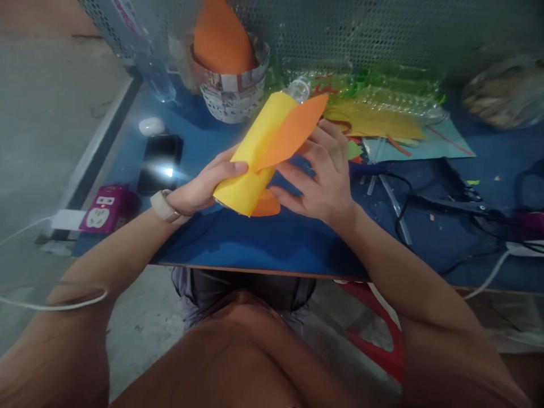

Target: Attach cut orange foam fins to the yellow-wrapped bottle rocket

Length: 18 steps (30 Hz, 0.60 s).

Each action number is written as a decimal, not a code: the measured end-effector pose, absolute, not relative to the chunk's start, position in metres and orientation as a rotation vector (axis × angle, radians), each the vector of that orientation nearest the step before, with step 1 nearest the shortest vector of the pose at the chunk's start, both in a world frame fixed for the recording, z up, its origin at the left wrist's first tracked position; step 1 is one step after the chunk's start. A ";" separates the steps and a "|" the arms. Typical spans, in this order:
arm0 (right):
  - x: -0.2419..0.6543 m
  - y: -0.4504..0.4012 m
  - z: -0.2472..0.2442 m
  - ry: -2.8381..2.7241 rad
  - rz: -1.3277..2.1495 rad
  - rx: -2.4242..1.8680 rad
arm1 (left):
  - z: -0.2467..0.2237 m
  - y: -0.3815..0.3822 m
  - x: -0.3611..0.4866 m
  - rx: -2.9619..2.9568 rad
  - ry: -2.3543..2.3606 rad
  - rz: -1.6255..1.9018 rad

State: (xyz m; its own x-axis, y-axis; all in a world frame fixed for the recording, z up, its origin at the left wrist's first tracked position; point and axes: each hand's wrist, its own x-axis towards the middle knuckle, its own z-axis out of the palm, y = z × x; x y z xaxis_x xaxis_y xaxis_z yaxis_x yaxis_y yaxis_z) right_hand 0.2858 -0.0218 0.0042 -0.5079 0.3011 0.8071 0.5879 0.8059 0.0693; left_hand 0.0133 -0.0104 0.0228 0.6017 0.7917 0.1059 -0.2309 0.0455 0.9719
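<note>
My left hand (212, 180) is wrapped round a plastic bottle (300, 88) covered in yellow paper (255, 141), its thumb pressed on the front. The bottle tilts, with its clear neck pointing up and away to the right. An orange paper piece (293, 133), shaped like a leaf or fin, sticks out along its right side. Another orange piece (267, 205) shows below, near the lower end. Close against the right side of the bottle is my right hand (325, 170), fingers spread and curved behind the upper orange piece. Some of its fingertips are hidden there.
Left on the blue table (297, 243) lie a phone (160, 164) with its light on, a white case (152, 126) and a purple plug adapter (105, 208). A newspaper-covered pot (233, 96) stands behind. Rightward are cut green bottles (395, 93), paper sheets and a corded glue gun (450, 204).
</note>
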 end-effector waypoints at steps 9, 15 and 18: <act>0.288 -0.008 -0.005 -2.281 -0.095 -0.724 | 0.011 -0.004 0.011 1.254 0.541 0.866; 0.294 -0.007 -0.015 -2.192 -0.016 -0.740 | 0.014 -0.005 0.009 1.298 0.564 0.880; 0.293 -0.009 -0.016 -2.188 -0.008 -0.746 | 0.011 -0.005 0.008 1.277 0.557 0.909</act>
State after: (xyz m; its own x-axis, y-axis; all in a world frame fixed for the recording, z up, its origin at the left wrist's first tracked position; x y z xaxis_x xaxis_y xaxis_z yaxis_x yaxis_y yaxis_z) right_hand 0.2928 -0.0089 -0.0158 -0.5009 0.5088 0.7002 0.5141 0.8257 -0.2322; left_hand 0.0076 -0.0048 0.0113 0.5509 0.8251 0.1250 -0.2629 0.0294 0.9644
